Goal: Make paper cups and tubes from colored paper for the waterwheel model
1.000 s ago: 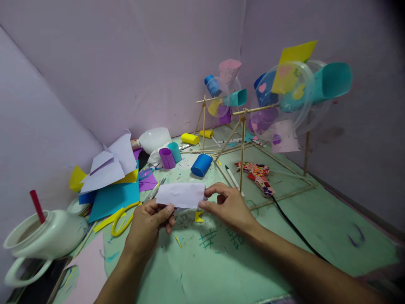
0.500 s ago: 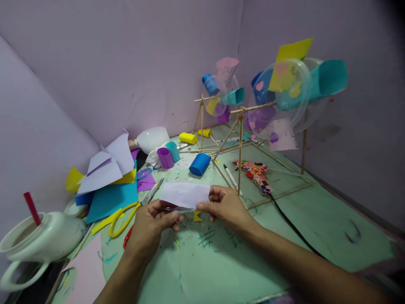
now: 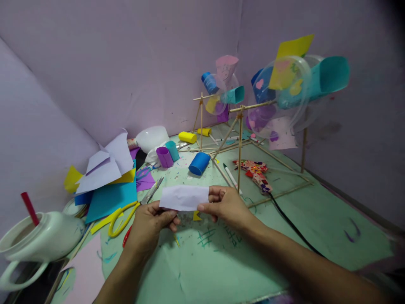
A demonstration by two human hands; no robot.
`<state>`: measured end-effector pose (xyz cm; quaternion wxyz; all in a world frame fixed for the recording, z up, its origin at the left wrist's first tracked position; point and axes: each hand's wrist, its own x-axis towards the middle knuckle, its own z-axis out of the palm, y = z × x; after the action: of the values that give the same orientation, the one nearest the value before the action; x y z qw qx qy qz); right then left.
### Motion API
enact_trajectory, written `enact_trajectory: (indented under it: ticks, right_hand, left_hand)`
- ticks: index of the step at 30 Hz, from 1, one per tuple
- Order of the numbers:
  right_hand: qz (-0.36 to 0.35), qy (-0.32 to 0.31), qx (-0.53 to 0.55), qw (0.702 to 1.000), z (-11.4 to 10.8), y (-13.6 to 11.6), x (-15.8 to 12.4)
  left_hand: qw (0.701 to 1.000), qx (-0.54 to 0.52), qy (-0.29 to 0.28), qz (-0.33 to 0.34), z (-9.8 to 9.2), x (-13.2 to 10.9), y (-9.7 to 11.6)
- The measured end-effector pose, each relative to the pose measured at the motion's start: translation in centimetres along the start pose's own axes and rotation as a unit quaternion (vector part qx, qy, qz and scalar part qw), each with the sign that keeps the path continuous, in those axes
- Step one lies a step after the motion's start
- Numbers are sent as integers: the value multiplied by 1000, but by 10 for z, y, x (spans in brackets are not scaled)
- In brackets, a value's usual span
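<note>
A small white paper strip [image 3: 183,197] is held flat between both hands a little above the green mat [image 3: 240,257]. My left hand [image 3: 148,226] pinches its left end from below. My right hand [image 3: 226,205] pinches its right end with thumb and fingers. Just under the strip a small yellow scrap [image 3: 197,216] lies on the mat. Left of my left hand lie yellow-handled scissors [image 3: 122,217] and metal tweezers [image 3: 152,191].
Two stick-framed wheels with coloured paper cups [image 3: 284,90] stand at the back right. A patterned glue gun [image 3: 257,172] with a black cord lies by them. Rolled paper tubes [image 3: 199,163], a paper pile [image 3: 107,173] and a white jug [image 3: 38,240] sit at the left.
The strip and both hands have stayed in nearly the same place; the strip has tipped slightly and sits a little lower between the fingers.
</note>
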<state>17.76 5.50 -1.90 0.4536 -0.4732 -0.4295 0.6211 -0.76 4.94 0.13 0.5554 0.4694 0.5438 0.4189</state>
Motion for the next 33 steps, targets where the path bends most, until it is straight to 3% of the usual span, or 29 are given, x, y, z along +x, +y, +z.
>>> enact_trajectory:
  ticks: [13, 21, 25, 33]
  right_hand:
    - [-15, 36, -52, 998, -1, -1, 0]
    - [-11, 48, -53, 997, -2, -2, 0]
    - [-18, 41, -48, 998, -2, -1, 2]
    - [-13, 45, -41, 998, -1, -4, 1]
  left_hand:
    - [995, -90, -8, -41, -1, -4, 4]
    - [993, -116, -27, -18, -1, -7, 9]
    - [991, -132, -7, -18, 3, -9, 10]
    - [996, -69, 46, -9, 6, -4, 1]
